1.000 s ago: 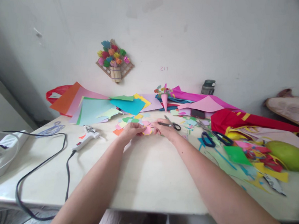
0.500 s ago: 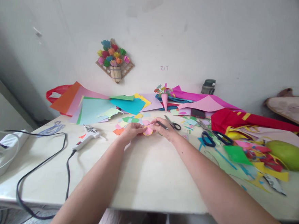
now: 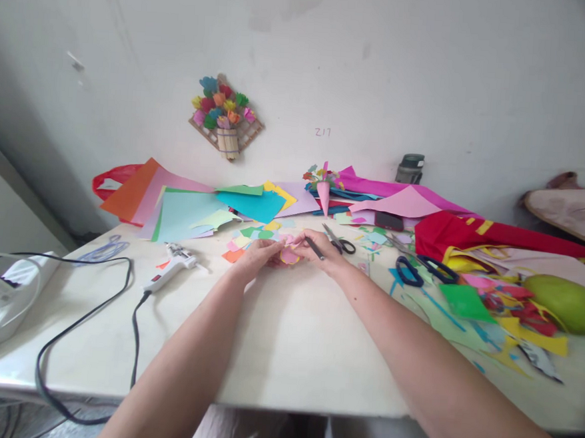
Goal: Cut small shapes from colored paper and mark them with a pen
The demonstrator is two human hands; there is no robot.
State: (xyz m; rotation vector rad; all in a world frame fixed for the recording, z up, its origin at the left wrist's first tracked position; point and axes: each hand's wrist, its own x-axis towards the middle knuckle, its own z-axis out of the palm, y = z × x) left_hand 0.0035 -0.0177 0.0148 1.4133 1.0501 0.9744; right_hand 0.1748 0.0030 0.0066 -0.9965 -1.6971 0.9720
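Above the middle of the table, my left hand (image 3: 260, 255) pinches the left side of a small pink paper piece with yellow edges (image 3: 290, 254). My right hand (image 3: 316, 249) is closed at the piece's right side, with a dark pen-like stick (image 3: 314, 248) held across its fingers. The fingertips of both hands nearly meet at the paper and hide part of it. Black-handled scissors (image 3: 340, 241) lie just beyond my right hand. Small coloured paper scraps (image 3: 241, 241) are spread behind and left of my left hand.
A white glue gun (image 3: 171, 270) with a black cord lies at left, near a power strip (image 3: 6, 299). Coloured sheets (image 3: 187, 213) line the wall side. At right are blue-handled scissors (image 3: 409, 270), a red cloth (image 3: 491, 241), scraps and a green fruit (image 3: 564, 303).
The pink piece has shifted and looks more folded between my fingertips. The dark stick in my right hand has tilted more steeply. The camera view has moved slightly.
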